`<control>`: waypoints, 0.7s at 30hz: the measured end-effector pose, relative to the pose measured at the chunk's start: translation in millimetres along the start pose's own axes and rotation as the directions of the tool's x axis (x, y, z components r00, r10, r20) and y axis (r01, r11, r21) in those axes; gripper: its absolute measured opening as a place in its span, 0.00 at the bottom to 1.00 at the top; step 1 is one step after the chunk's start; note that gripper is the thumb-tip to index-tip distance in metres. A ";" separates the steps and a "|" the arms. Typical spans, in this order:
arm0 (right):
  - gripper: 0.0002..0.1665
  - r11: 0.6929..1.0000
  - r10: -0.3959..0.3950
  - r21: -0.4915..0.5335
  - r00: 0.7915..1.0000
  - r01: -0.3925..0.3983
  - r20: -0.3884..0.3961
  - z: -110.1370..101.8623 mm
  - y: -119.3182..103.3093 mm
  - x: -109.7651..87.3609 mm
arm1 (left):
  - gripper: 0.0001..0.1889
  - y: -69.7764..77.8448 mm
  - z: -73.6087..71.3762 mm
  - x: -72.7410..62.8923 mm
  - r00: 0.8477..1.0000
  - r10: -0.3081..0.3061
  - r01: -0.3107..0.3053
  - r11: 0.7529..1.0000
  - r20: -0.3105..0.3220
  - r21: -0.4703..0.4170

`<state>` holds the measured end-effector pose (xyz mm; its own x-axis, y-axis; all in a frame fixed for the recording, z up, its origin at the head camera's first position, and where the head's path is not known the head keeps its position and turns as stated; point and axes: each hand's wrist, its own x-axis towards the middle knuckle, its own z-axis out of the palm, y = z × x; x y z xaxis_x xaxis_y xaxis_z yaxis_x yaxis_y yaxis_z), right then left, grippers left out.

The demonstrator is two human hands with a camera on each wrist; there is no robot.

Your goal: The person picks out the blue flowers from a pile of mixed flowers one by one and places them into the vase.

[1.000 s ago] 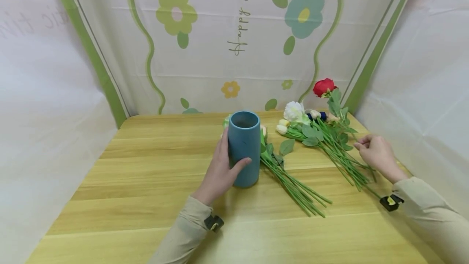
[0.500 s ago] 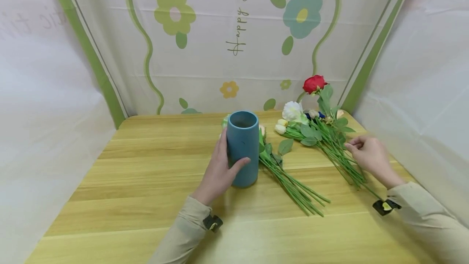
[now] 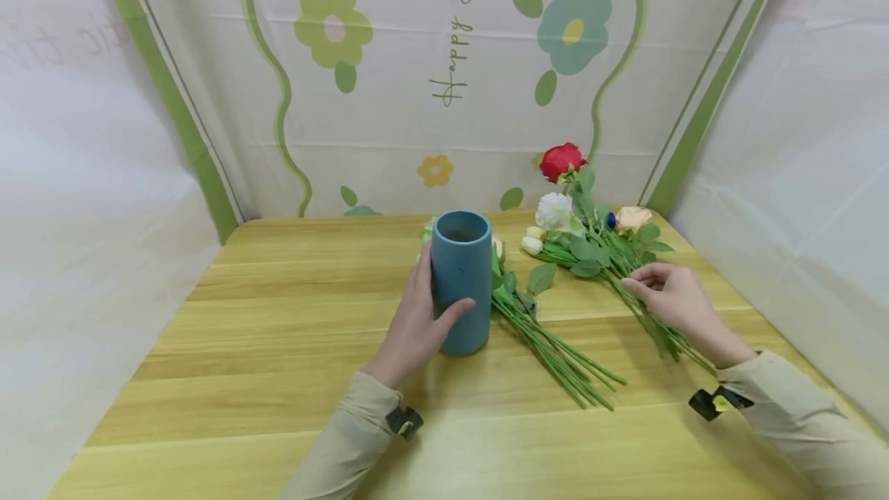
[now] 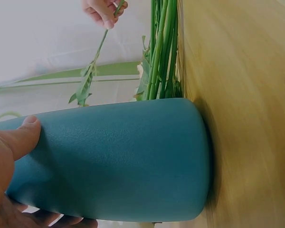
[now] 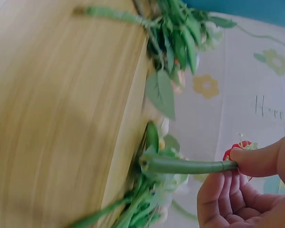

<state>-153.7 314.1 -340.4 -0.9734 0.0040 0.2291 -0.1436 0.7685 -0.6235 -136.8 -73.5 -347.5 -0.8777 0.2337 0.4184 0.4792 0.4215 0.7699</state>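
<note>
Seemingly at the vase-filling stage, bracing the upright blue cylindrical vase within the curled left hand and pinching the green-stemmed, red fabric-looking rose in the right hand (bloom out beyond it), next probably needing a leftward carry and stem-first lowering.

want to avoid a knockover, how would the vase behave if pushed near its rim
The vase looks tall and narrow, so it would probably tip. Its round sides suggest it might roll once down. The left hand grips it, which likely steadies it.
</note>
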 end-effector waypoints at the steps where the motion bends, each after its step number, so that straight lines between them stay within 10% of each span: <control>1: 0.18 1.000 0.001 0.016 1.000 -0.001 0.013 1.5 -3.2 -0.1 | 0.52 0.1 -0.2 0.0 1.000 -0.003 0.003 1.000 0.000 0.000; 21: 0.16 0.951 -0.026 0.302 0.951 -0.072 0.310 35.5 -46.2 0.0 | 0.52 2.1 -1.7 1.0 1.000 -0.003 0.003 1.000 0.007 0.006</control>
<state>-153.4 255.9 -338.1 -0.9767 -0.2144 0.0028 -0.1203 0.5371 -0.8349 -136.7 -73.9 -344.6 -0.8792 0.2389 0.4122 0.4764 0.4276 0.7683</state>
